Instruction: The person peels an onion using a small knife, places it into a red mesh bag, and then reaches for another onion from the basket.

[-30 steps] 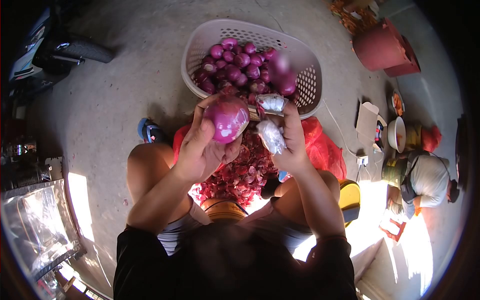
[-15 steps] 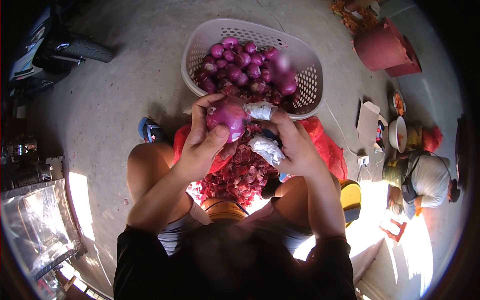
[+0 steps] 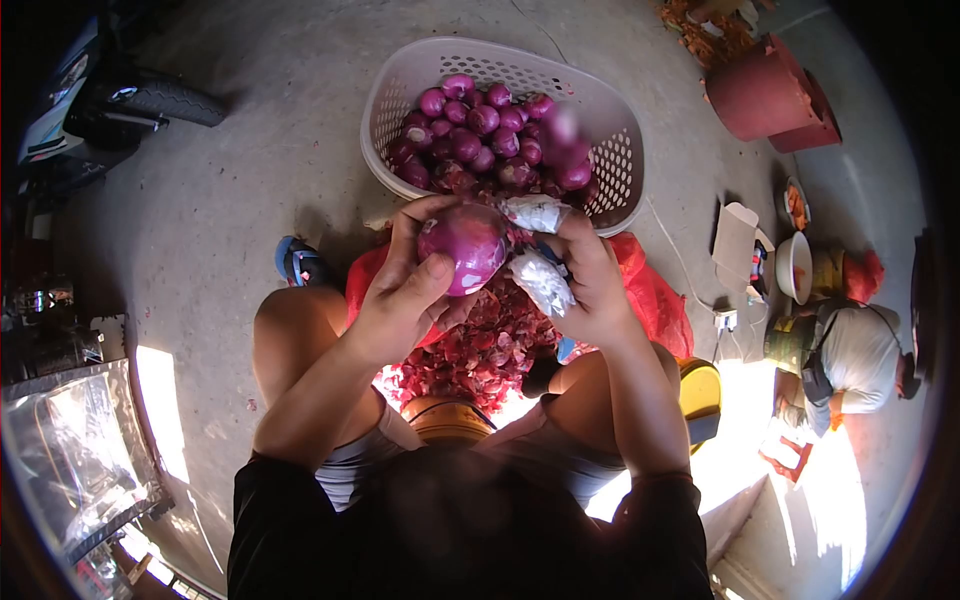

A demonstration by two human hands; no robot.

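My left hand (image 3: 398, 290) is closed round a large red onion (image 3: 464, 248), thumb on the near side and fingers on the far side. The onion is glossy purple with a few pale patches. Close against its right edge is my right hand (image 3: 588, 280), its thumb and forefinger wrapped in whitish, crinkled material. Those wrapped tips are bent toward each other, with a bit of reddish skin near them. Something dark shows inside the right hand, too hidden to name. Below both hands lies a heap of red onion skins (image 3: 480, 350).
Beyond my hands stands a grey perforated basket (image 3: 385, 95) with many purple onions. Red netting (image 3: 655, 300) lies by my right leg. To the right are a white bowl (image 3: 795, 268), a cardboard box (image 3: 735, 240), a red bucket (image 3: 755, 95) and a bent-over person (image 3: 860, 355).
The onion has turned in my left hand and shifted slightly right and toward me. My right hand has moved a little to the right with it.
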